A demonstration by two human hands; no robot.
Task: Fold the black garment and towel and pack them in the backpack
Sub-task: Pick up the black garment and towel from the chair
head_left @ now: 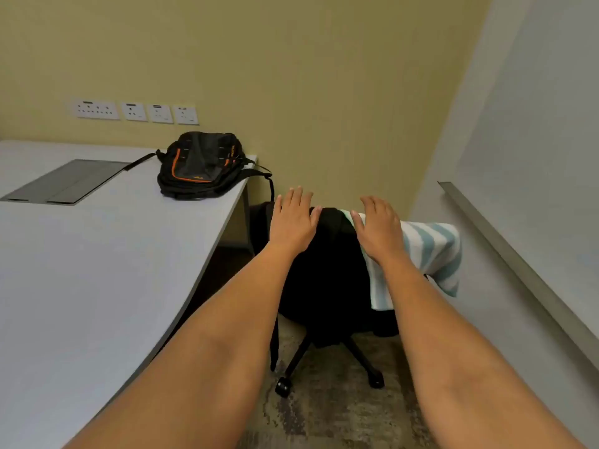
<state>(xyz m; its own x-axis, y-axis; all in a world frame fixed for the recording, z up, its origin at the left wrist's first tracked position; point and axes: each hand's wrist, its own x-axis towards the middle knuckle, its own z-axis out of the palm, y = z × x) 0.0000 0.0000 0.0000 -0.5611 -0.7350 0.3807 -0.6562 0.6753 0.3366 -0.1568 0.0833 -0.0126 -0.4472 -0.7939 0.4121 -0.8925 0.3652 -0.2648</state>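
Observation:
A black garment [330,260] hangs over the back of a black office chair [327,348] in the middle of the view. Beside it on the right, a towel [431,254] with white and pale blue stripes is draped over the same chair back. My left hand [293,218] hovers, fingers straight, over the garment's top left edge. My right hand [377,225] is held flat where garment and towel meet. Neither hand grips anything. A black backpack [201,166] with orange trim lies on the far corner of the white desk [81,270], zipped, its straps hanging off the edge.
A dark flat panel [64,181] is set into the desk at the left. Wall sockets [136,111] line the yellow wall above it. A white surface with a metal edge [518,264] runs along the right. The chair's wheeled base stands on mottled carpet.

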